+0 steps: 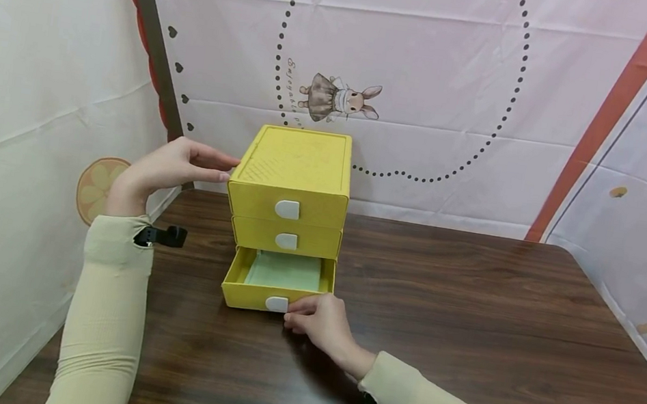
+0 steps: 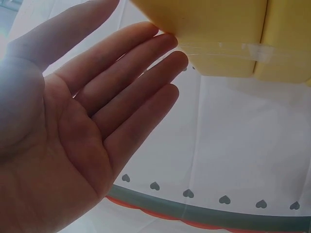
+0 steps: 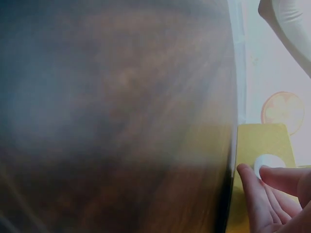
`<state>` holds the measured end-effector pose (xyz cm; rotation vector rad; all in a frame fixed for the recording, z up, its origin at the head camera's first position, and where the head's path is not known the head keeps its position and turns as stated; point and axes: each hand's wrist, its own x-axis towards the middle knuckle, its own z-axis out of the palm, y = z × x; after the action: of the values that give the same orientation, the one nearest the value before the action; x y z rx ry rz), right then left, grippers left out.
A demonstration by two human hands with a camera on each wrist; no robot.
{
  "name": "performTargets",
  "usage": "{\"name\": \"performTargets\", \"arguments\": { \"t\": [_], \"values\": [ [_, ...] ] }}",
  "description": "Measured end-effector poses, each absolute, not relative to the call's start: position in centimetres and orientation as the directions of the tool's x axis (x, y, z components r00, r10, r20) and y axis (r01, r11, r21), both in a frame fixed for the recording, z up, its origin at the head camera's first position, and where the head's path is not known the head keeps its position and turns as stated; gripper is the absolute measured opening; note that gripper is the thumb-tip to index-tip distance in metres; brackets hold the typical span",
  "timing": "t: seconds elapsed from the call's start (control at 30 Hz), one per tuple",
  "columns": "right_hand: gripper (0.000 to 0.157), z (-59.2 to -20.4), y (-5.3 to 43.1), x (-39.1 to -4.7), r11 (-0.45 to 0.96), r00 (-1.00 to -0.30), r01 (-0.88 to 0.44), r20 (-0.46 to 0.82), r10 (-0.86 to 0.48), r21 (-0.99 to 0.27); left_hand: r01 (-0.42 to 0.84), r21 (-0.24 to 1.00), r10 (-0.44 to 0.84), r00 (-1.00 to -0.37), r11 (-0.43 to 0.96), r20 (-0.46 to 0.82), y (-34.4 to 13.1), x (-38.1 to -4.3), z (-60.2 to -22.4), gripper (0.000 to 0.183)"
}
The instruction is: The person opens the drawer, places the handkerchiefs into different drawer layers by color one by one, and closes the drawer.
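A yellow drawer unit (image 1: 297, 160) with three stacked drawers stands on the table. Its bottom drawer (image 1: 248, 296) is pulled out, and a pale green flat thing (image 1: 285, 271) lies inside. My right hand (image 1: 326, 326) is at the front of that drawer, thumb and finger pinching its white handle (image 3: 266, 164) in the right wrist view. On the other side, my left hand (image 1: 170, 166) touches the upper left side of the unit with its fingertips. The left wrist view shows its fingers (image 2: 141, 92) straight, palm in sight, against the yellow casing (image 2: 214, 29).
The upper drawers, each with a white handle (image 1: 288, 209), are closed. Brown wooden table (image 1: 466, 332) extends around the unit, mostly to the right. Printed cloth (image 1: 441, 73) hangs behind, and white cloth (image 1: 16, 138) borders the left side.
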<state>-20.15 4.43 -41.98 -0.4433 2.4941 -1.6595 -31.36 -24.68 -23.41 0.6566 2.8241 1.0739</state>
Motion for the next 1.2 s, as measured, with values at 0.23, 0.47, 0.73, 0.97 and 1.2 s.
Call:
{"name": "performTargets", "arguments": {
  "t": [0.23, 0.47, 0.73, 0.97, 1.2],
  "values": [
    [0.011, -42.1, 4.2, -21.1, 0.304, -0.958, -0.184, 0.101, -0.269, -0.935, 0.381, 0.637, 0.41, -0.906, 0.67, 0.11, -24.7, -31.3, -23.4, 0.046],
    [0.009, -41.8, 4.1, -21.3, 0.323, -0.964, -0.189, 0.113, -0.24, -0.927, 0.387, 0.63, 0.414, -0.903, 0.673, 0.113, -24.7, -31.3, -23.4, 0.045],
    [0.011, -41.8, 3.8, -21.8, 0.322, -0.966, -0.199, 0.13, -0.224, -0.926, 0.387, 0.623, 0.411, -0.905, 0.68, 0.114, -24.8, -31.4, -23.4, 0.046],
    [0.011, -41.9, 3.7, -22.2, 0.293, -0.969, -0.183, 0.122, -0.215, -0.938, 0.394, 0.623, 0.417, -0.901, 0.676, 0.119, -24.7, -31.5, -23.5, 0.045],
    [0.01, -41.9, 3.5, -22.6, 0.303, -0.968, -0.199, 0.139, -0.207, -0.932, 0.393, 0.627, 0.419, -0.901, 0.673, 0.115, -24.8, -31.6, -23.5, 0.045]
  ]
}}
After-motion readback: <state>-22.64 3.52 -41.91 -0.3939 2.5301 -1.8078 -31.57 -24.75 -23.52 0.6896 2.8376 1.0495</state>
